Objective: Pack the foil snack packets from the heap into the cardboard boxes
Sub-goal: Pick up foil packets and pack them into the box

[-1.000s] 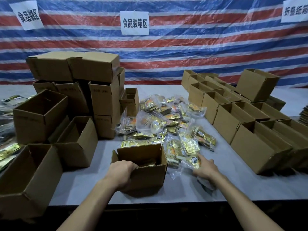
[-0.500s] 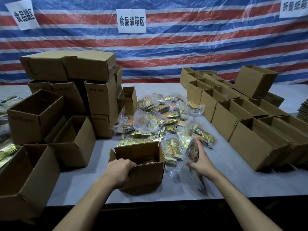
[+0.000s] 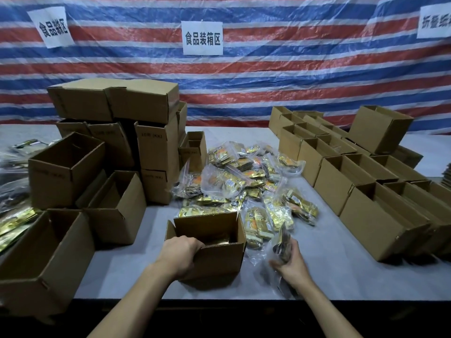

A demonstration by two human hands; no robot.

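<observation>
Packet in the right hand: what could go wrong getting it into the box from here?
1. The packet is held by its lower end in the right hand, with loose clear wrap trailing toward the table edge; it could slip or snag.
2. The left hand grips the box rim at the near corner, so the packet may catch on its fingers.

Lighting: dim and even, from above. Soft shadow under the near cardboard box [image 3: 214,262].
Glare: pale sheen on the striped tarpaulin [image 3: 244,76]; glints across the heap of foil packets [image 3: 244,181].
Blur: the right hand [image 3: 291,262] and its packet [image 3: 283,245] are smeared.
Distortion: wide-angle bowing at left and right edges. Black below the table [image 3: 329,276].
</observation>
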